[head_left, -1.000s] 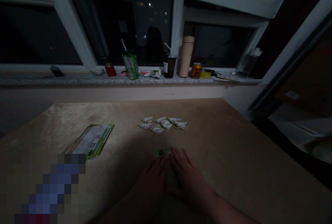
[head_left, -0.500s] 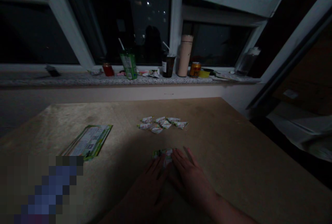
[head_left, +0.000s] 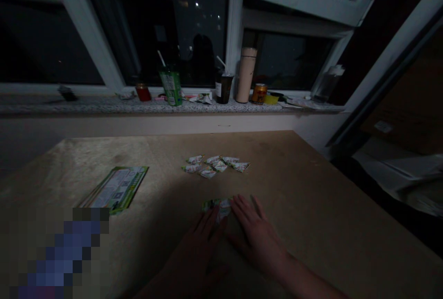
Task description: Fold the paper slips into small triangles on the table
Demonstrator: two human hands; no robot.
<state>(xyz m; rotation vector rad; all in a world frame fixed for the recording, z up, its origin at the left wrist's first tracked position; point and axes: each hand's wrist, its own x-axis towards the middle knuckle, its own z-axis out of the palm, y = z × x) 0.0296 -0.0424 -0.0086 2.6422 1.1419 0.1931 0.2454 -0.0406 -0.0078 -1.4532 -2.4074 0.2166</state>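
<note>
My left hand (head_left: pixel 199 243) and my right hand (head_left: pixel 254 232) lie flat side by side on the wooden table (head_left: pixel 311 197), fingers stretched forward. Their fingertips press on a small green and white folded paper (head_left: pixel 218 206) that pokes out between them. Farther from me lies a cluster of several similar small folded papers (head_left: pixel 215 165). A stack of green and white printed sheets (head_left: pixel 116 188) rests to the left. The light is dim.
A stone windowsill (head_left: pixel 104 105) behind the table carries a green cup with a straw (head_left: pixel 170 86), a dark cup (head_left: pixel 223 89), a tall beige flask (head_left: pixel 246 75), a red jar (head_left: pixel 142 92) and an orange can (head_left: pixel 259 93). Dark windows stand above.
My hands have drawn slightly apart and back, baring more of the folded paper under my fingertips. The camera has shifted a little.
</note>
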